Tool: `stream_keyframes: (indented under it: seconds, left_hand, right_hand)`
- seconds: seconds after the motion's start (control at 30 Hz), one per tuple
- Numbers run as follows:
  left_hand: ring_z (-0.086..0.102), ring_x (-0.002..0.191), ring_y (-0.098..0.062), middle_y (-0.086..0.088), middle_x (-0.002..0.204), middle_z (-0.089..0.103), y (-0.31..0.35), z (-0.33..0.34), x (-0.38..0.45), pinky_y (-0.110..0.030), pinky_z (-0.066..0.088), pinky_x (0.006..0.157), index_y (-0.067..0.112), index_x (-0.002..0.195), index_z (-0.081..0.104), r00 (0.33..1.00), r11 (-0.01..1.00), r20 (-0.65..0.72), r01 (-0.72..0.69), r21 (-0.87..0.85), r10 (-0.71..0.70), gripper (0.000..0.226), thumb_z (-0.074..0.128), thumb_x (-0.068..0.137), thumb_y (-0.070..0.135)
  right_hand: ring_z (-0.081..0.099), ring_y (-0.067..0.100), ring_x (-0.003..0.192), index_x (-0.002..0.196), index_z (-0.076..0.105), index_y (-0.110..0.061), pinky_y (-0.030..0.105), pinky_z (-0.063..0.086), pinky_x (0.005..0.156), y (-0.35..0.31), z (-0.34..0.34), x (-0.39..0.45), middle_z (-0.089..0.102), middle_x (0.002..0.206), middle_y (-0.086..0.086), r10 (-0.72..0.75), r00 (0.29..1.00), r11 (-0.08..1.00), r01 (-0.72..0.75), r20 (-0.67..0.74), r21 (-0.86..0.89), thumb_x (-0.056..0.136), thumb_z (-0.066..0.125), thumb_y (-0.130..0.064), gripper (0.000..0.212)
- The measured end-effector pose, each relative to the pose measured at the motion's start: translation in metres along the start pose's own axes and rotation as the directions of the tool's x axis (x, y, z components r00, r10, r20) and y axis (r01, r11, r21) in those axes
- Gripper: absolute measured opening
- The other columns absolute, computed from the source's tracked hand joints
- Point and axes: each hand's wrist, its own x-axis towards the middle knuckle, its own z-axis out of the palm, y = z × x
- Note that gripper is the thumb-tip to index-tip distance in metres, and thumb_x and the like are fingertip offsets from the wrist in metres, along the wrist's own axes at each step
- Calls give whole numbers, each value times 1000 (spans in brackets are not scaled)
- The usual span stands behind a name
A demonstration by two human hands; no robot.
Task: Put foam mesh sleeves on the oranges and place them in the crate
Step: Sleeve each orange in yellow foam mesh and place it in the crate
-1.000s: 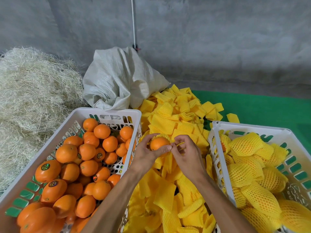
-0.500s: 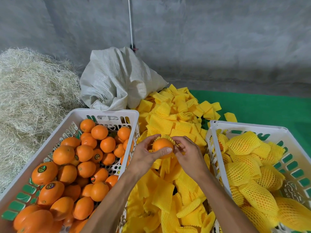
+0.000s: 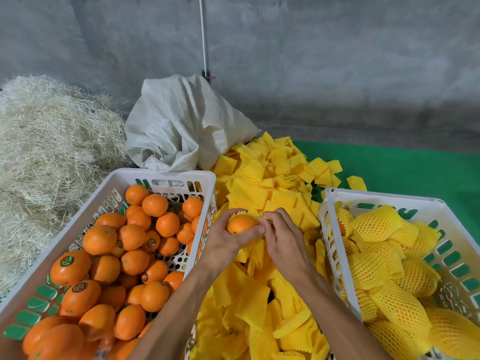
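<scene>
Left hand [image 3: 223,242] cups the orange [image 3: 241,224]; right hand [image 3: 283,237] pinches the foam sleeve [image 3: 237,212] at its rim.

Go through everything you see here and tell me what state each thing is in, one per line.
Held orange: partly inside a mesh sleeve, top bare.
Mesh sleeve: stretched round the orange's far side.
Left hand: grips the orange.
Right hand: pinches the sleeve edge.
Left crate: holds bare oranges.
Right crate: holds sleeved oranges.
Sack: slumped, crumpled.

Orange fruit [image 3: 241,223], yellow mesh sleeves [image 3: 259,188], white crates [image 3: 161,175], possibly green-lined.
</scene>
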Motion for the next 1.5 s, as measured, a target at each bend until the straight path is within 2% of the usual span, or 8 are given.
stream_keyframes:
  seconds: [0.23, 0.33, 0.47, 0.83, 0.97, 1.17, 1.3, 1.5]
  left_hand:
    - [66, 115, -6, 17, 119, 70, 3, -4, -2, -29, 53, 94, 41, 117, 63, 996, 992, 5, 83, 95, -84, 73, 81, 59, 82]
    - [65, 118, -11, 11, 134, 63, 4, -8, -3, -34, 53, 95, 37, 127, 62, 980, 980, 85, 188, -60, -182, 73, 83, 64, 70]
    - [70, 104, 2, 16, 113, 76, 6, -5, -3, -17, 51, 82, 33, 119, 72, 987, 994, 115, 109, 29, -112, 57, 93, 68, 47]
    - [64, 83, 9, 11, 104, 65, 5, 8, -3, -12, 53, 70, 37, 111, 55, 999, 988, -13, 32, 152, -30, 63, 79, 56, 56]
    - [73, 105, -29, -4, 113, 66, 1, 7, -1, -51, 62, 89, 29, 124, 51, 984, 976, 95, 164, -142, -151, 75, 86, 58, 38]
    - [63, 122, -36, -7, 129, 66, 2, -5, 1, -57, 50, 106, 36, 129, 63, 990, 985, 137, 59, -162, -37, 69, 96, 68, 40]
    - [63, 124, -30, -2, 136, 63, 8, -6, -1, -50, 52, 106, 37, 136, 63, 979, 993, 205, 45, -113, -21, 68, 90, 73, 37]
    - [66, 121, -11, 15, 131, 67, 8, -4, -6, -30, 56, 99, 39, 135, 64, 972, 997, 236, 28, -66, -11, 57, 87, 84, 33]
  right_hand:
    - [60, 15, 87, 119, 62, -8, 38, 53, 70, -3, 3, -2, 56, 107, -1, 58, 998, 998, -58, 16, 28, 106, 52, -19, 20]
    - [58, 18, 82, 109, 62, -6, 36, 49, 68, 4, -1, 0, 56, 98, 1, 102, 993, 994, -100, -51, 42, 105, 52, -19, 17]
    - [54, 14, 84, 108, 62, -6, 30, 46, 71, 12, -8, 3, 57, 99, 2, 144, 986, 990, -142, -87, 21, 105, 51, -18, 16]
    - [56, 18, 88, 114, 62, 0, 33, 48, 72, 6, -5, 5, 57, 105, 7, 66, 995, 998, -67, -74, -15, 105, 51, -14, 20]
    - [56, 12, 85, 112, 61, -5, 20, 43, 70, 2, -2, 2, 57, 101, 1, 96, 992, 995, -93, -76, 38, 105, 52, -19, 18]
    - [66, 1, 86, 127, 55, -23, 15, 50, 65, 9, -7, 0, 65, 106, -14, 175, 984, 975, -176, 20, 135, 104, 47, -40, 29]
    - [59, -2, 111, 142, 54, -26, 10, 49, 77, 13, -14, 2, 57, 128, -17, 96, 991, 984, -109, 91, 143, 107, 43, -37, 38]
    - [58, 10, 95, 127, 60, -11, 31, 51, 80, 17, -16, 6, 58, 112, -4, 33, 994, 999, -33, 108, -8, 107, 42, -27, 31]
